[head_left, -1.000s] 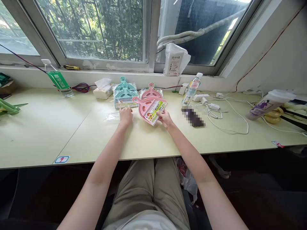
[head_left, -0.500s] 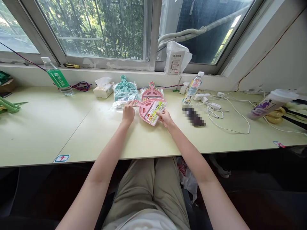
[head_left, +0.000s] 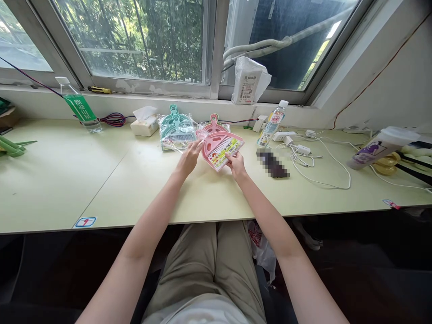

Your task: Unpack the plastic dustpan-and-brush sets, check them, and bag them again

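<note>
A pink dustpan and brush set (head_left: pixel 218 147) with a yellow-green printed label is held up over the table, its handle pointing to the upper left. My right hand (head_left: pixel 236 164) is closed on the lower right part of the set, at the label, with the thumb on top. At the rim below the handle, my left hand (head_left: pixel 191 157) touches the set with its fingers; the thumb is partly hidden. Behind it lies another pink set (head_left: pixel 214 120) in clear plastic. To the left rest teal dustpan and brush sets (head_left: pixel 175 128), also in clear wrapping.
A tissue pack (head_left: pixel 144 121) and a green-labelled bottle (head_left: pixel 80 108) stand on the left. Rightward are another bottle (head_left: pixel 272 123), a blurred-out dark object (head_left: pixel 274 164), white chargers with cables (head_left: pixel 302 149) and a tilted cup (head_left: pixel 381 146). The table's front edge (head_left: pixel 216 221) runs before my lap.
The pink set has shifted right and slightly away from me. My left hand has moved right, from the handle to the rim below it; my right hand keeps its grip.
</note>
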Demonstrator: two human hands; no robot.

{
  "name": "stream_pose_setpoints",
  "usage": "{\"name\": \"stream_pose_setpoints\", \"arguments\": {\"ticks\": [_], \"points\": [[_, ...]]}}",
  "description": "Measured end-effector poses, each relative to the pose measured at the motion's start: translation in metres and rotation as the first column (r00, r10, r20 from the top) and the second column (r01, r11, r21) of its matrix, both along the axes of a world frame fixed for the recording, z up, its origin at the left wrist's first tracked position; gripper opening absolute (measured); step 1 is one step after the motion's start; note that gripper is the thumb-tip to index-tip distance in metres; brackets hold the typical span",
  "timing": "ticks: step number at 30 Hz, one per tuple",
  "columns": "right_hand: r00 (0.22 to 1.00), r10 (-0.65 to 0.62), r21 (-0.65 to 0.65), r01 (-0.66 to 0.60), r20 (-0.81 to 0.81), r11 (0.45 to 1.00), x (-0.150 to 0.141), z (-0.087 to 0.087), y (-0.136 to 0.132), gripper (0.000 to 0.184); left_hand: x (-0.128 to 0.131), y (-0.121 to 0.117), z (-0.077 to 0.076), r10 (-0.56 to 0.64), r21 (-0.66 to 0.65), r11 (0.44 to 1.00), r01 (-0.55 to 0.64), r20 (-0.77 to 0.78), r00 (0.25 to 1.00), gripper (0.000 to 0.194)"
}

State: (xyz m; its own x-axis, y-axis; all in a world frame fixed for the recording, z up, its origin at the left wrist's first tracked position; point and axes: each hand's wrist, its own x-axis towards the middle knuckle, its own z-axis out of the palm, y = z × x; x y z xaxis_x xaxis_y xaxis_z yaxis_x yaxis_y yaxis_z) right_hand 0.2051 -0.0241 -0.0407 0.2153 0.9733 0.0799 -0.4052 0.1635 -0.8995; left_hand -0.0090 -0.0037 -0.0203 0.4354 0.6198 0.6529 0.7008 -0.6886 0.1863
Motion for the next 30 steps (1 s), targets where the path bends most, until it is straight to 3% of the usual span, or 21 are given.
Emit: {"name": "stream_pose_setpoints", "arguments": {"ticks": [5, 14, 19, 24, 30], "points": [[0.998, 0.011, 0.019, -0.010, -0.068, 1.000, 0.003, 0.004, -0.001, 0.025, -0.010, 0.005, -0.002, 0.070, -0.026, 0.997, -0.068, 0.096, 0.993, 0.064], [0.985, 0.173, 0.036, -0.173, -0.001, 0.984, -0.005, 0.006, -0.007, 0.036, 0.003, -0.005, 0.001, -0.159, 0.055, 0.987, 0.152, 0.180, 0.971, 0.047], [0.995, 0.096, 0.082, -0.093, -0.027, 0.992, -0.005, 0.009, -0.008, 0.037, -0.004, -0.006, 0.004, -0.097, 0.060, 0.995, 0.083, 0.293, 0.951, 0.049], [0.996, -0.005, 0.100, 0.013, -0.084, 0.995, 0.002, 0.013, -0.009, 0.031, -0.008, -0.003, 0.004, -0.053, 0.024, 0.999, 0.048, 0.300, 0.952, 0.048], [0.992, 0.075, 0.054, -0.069, -0.104, 0.996, 0.003, 0.010, -0.006, 0.031, -0.005, -0.007, 0.006, -0.078, 0.015, 0.997, 0.077, 0.312, 0.947, 0.044]]}}
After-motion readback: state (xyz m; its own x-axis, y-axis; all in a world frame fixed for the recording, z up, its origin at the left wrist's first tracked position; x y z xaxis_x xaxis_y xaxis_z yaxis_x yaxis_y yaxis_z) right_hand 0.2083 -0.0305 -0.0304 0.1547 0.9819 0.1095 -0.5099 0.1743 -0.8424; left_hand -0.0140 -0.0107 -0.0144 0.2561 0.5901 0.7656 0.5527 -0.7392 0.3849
